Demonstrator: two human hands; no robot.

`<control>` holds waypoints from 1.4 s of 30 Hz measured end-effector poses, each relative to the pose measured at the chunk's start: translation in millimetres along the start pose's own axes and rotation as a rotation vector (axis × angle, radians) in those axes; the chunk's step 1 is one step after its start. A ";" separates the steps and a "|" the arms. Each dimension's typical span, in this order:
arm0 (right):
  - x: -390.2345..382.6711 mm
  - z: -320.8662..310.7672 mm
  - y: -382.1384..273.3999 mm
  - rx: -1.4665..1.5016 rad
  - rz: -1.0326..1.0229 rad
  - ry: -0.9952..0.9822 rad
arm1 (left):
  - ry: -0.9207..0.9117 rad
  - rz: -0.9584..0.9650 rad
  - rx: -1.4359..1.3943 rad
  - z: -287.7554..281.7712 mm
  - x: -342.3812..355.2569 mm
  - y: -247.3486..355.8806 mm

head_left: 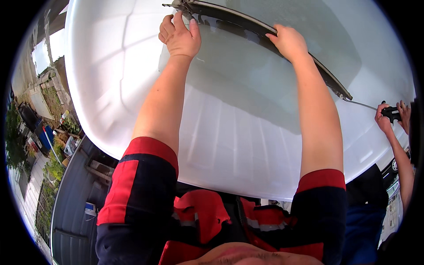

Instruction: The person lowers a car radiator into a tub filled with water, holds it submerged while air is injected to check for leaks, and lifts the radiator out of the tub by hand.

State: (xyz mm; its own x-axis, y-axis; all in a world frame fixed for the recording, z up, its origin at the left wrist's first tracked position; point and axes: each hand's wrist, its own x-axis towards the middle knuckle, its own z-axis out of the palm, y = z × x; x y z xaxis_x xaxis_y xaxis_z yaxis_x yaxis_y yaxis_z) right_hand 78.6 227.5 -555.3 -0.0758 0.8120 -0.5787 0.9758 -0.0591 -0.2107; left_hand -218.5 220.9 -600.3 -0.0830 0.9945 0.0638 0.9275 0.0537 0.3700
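Gripping the strip [240, 26] near its middle, the right hand [290, 42] holds it over the white panel [238, 152]; whether the left hand [182, 39] grips the bracket [183, 7], leftward, cannot be told. A push from the black tool [391, 114], right of the grip, could twist the strip loose.

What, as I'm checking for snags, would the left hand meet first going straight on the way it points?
Most likely the small grey metal-looking fitting at the end of the long, dark, curved strip; the left hand points toward it. Depth is unclear, so it may be touching.
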 end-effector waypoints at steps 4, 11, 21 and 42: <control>-1.3 7.3 -13.2 -0.024 0.002 0.018 | -0.214 -0.652 0.016 22.0 -37.3 -44.0; 12.3 -25.2 -7.4 -0.011 -0.030 0.045 | -0.570 -1.215 -0.671 64.6 -50.8 -82.9; -1.4 10.8 -6.1 -0.047 -0.008 0.054 | -0.281 -0.563 -2.236 -19.6 53.2 3.1; 7.4 7.9 -0.3 0.000 -0.060 0.083 | -0.271 -1.298 -1.541 75.7 -43.1 -90.5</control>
State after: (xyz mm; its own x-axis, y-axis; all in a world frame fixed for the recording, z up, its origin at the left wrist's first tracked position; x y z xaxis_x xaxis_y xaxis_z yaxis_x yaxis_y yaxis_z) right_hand 76.1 229.0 -565.7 -0.1168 0.8592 -0.4981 0.9700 -0.0091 -0.2431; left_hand -271.2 180.0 -706.8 -0.1278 0.4337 -0.8919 -0.6520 0.6409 0.4051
